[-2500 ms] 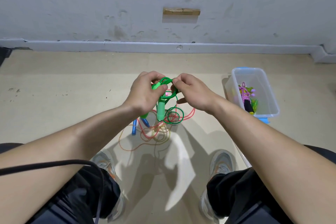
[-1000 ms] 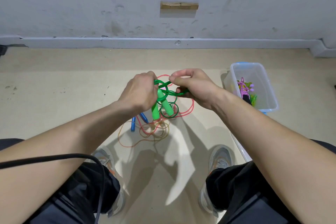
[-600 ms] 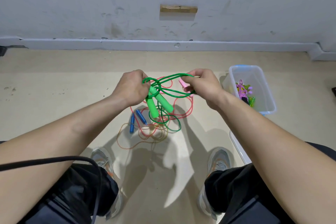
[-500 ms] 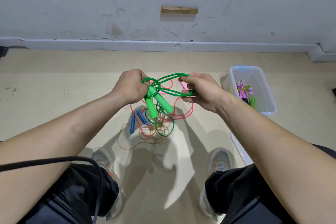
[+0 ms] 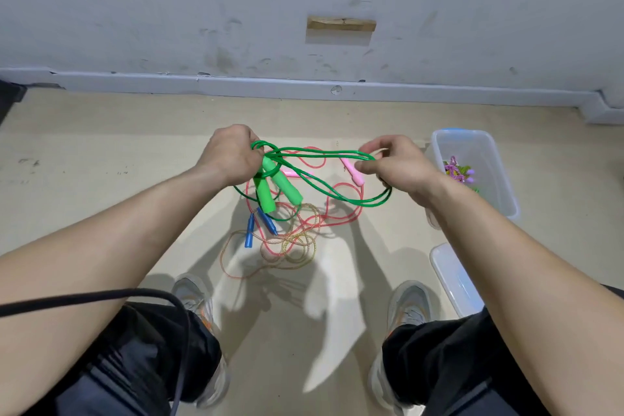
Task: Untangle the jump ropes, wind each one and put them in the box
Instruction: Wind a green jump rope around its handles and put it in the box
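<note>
In the head view, the left hand [image 5: 233,154] is closed around the green jump rope [image 5: 363,203] at the place where the cord meets its two green handles [image 5: 263,192], which hang down. The right hand [image 5: 395,165] pinches the other end of the cord loops, so the rope hangs in the air between both hands, above the floor [image 5: 101,179]. The pink rope [image 5: 353,172] and the blue-handled rope [image 5: 250,235] lie tangled below it. The box [image 5: 506,192] stands just beside the right hand. The cord looks light, thin and soft, maybe a little slippery. I think the loops spring open easily, so it is best to hold them at the handles and at the loop end.
</note>
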### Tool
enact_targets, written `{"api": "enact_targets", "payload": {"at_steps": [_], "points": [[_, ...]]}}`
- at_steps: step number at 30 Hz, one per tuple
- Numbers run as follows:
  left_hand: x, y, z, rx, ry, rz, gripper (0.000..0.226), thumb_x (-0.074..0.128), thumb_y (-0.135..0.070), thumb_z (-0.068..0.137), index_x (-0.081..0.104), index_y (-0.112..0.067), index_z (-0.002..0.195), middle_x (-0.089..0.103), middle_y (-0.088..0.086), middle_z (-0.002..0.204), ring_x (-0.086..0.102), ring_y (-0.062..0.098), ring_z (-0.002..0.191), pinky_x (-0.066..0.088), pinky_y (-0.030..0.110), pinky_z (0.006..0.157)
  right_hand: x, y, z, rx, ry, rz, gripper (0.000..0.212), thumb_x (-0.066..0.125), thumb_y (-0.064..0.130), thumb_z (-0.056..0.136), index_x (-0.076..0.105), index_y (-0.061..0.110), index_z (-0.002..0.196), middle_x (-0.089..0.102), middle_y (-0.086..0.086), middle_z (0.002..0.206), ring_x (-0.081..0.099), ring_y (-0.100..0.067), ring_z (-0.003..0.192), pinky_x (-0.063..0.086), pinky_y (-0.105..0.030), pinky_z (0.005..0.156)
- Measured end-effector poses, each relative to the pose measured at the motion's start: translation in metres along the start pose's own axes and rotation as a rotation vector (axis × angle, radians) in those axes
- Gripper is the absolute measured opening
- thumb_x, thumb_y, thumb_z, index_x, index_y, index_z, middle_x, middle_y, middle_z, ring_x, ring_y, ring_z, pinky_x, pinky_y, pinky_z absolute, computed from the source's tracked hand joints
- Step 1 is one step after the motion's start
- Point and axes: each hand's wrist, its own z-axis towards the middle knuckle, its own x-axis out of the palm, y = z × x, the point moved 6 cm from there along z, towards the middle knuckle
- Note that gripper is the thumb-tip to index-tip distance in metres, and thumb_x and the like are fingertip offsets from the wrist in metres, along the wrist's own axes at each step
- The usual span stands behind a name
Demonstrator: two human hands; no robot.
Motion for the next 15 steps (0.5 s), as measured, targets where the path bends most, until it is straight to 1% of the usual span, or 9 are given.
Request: {"api": "enact_targets", "payload": {"at_steps": [2,4,5,7,9,10,11,13,15], "points": [[-0.004,0.000,0.001,-0.006,-0.012,-0.010,0.016,0.057,-0.016,0.092,0.070,-0.009,0.085,0.071,0.016,0.093,0.061,0.035,0.097,0.047,0.032,0.074,0.001,-0.004,-0.001,0.068,0.061,0.192,0.007,0.070,0.011,0.092,0.064,0.013,0.091,0.055,0.001,0.064,0.054,-0.013,0.050,0.044,-0.025,0.060],[-0.006,0.001,0.003,-0.013,-0.013,-0.023,0.017,0.057,-0.015,0.092,0.071,-0.007,0.087,0.071,0.018,0.092,0.062,0.036,0.096,0.049,0.034,0.076,0.000,-0.006,-0.001,0.104,0.066,0.279,0.006,0.066,0.009,0.093,0.061,0.013,0.094,0.056,0.000,0.066,0.059,-0.016,0.053,0.049,-0.033,0.064],[-0.006,0.001,0.004,-0.021,0.001,-0.040,0.017,0.059,-0.016,0.092,0.072,-0.007,0.087,0.072,0.018,0.092,0.062,0.035,0.096,0.049,0.034,0.076,-0.002,-0.008,0.000,0.104,0.031,0.225,0.008,0.065,0.008,0.093,0.061,0.014,0.096,0.057,0.001,0.066,0.060,-0.018,0.056,0.053,-0.037,0.066],[-0.002,0.001,0.005,-0.034,0.067,-0.099,0.016,0.064,-0.018,0.091,0.074,-0.006,0.087,0.071,0.017,0.089,0.062,0.032,0.090,0.048,0.032,0.072,-0.007,-0.011,0.003,0.059,-0.052,-0.097,0.017,0.061,0.008,0.089,0.062,0.016,0.103,0.064,-0.001,0.076,0.064,-0.025,0.073,0.056,-0.041,0.078],[0.003,-0.004,0.003,-0.017,0.135,-0.140,0.018,0.067,-0.020,0.091,0.074,-0.003,0.087,0.069,0.018,0.085,0.057,0.027,0.080,0.047,0.033,0.070,-0.005,-0.012,0.002,0.030,-0.067,-0.451,0.037,0.059,0.015,0.086,0.058,0.016,0.122,0.065,-0.009,0.108,0.060,-0.031,0.104,0.050,-0.038,0.090],[0.004,-0.008,0.002,-0.001,0.149,-0.146,0.020,0.067,-0.021,0.091,0.074,-0.002,0.088,0.069,0.020,0.085,0.056,0.026,0.078,0.047,0.033,0.070,-0.003,-0.012,0.000,0.032,-0.067,-0.532,0.050,0.060,0.019,0.085,0.051,0.016,0.134,0.057,-0.012,0.125,0.052,-0.034,0.118,0.045,-0.038,0.096],[0.004,-0.011,0.001,0.014,0.153,-0.151,0.020,0.068,-0.021,0.091,0.074,-0.003,0.088,0.070,0.022,0.088,0.056,0.026,0.078,0.047,0.033,0.071,0.000,-0.011,-0.003,0.035,-0.071,-0.550,0.062,0.062,0.023,0.085,0.041,0.015,0.143,0.047,-0.013,0.136,0.043,-0.036,0.128,0.041,-0.040,0.102],[0.004,-0.017,-0.002,0.029,0.157,-0.167,0.016,0.068,-0.021,0.091,0.074,-0.007,0.085,0.072,0.021,0.091,0.059,0.027,0.080,0.049,0.032,0.073,0.005,0.000,-0.012,-0.027,-0.146,-0.592,0.083,0.066,0.026,0.083,0.022,0.014,0.153,0.033,-0.013,0.145,0.029,-0.036,0.136,0.035,-0.043,0.107],[0.005,-0.022,-0.003,0.038,0.167,-0.171,0.014,0.069,-0.020,0.090,0.074,-0.009,0.083,0.073,0.018,0.091,0.060,0.027,0.080,0.050,0.032,0.075,0.007,0.021,-0.027,-0.156,-0.311,-0.672,0.094,0.068,0.026,0.079,0.015,0.012,0.155,0.028,-0.013,0.148,0.026,-0.036,0.137,0.033,-0.045,0.109]]}}
